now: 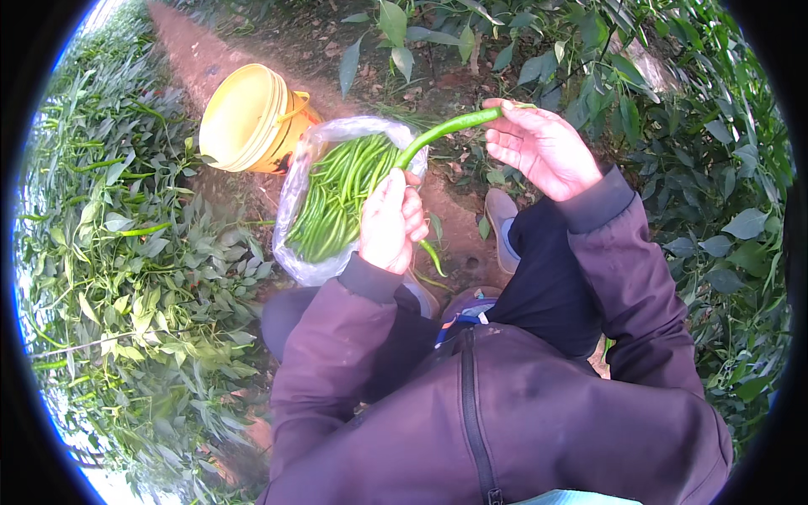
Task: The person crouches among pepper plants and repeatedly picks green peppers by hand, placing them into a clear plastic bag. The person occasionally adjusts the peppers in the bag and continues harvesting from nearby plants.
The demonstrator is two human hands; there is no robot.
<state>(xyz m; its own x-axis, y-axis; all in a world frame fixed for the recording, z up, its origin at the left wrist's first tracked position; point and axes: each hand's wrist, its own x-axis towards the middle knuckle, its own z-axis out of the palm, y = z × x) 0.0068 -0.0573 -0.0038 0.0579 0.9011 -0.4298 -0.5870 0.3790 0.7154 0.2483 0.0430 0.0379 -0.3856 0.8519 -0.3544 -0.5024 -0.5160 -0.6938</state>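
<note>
A long green chili pepper (445,128) is stretched between my two hands above the ground. My right hand (546,148) pinches its stem end between thumb and fingers. At the other end, my left hand (392,221) grips the lower part with curled fingers. Another green chili (433,257) sticks out below the left hand; whether that hand holds it, I cannot tell. Just beyond and left of my left hand sits a clear plastic bag (289,243), its mouth wide around a heap of green chilies (344,196).
A yellow plastic bucket (243,120) with a handle leans behind the bag. Pepper plants (139,278) line the left side, with chilies hanging on them. More leafy plants (726,233) crowd the right. Bare soil (451,218) runs between the rows, around my shoes (502,230).
</note>
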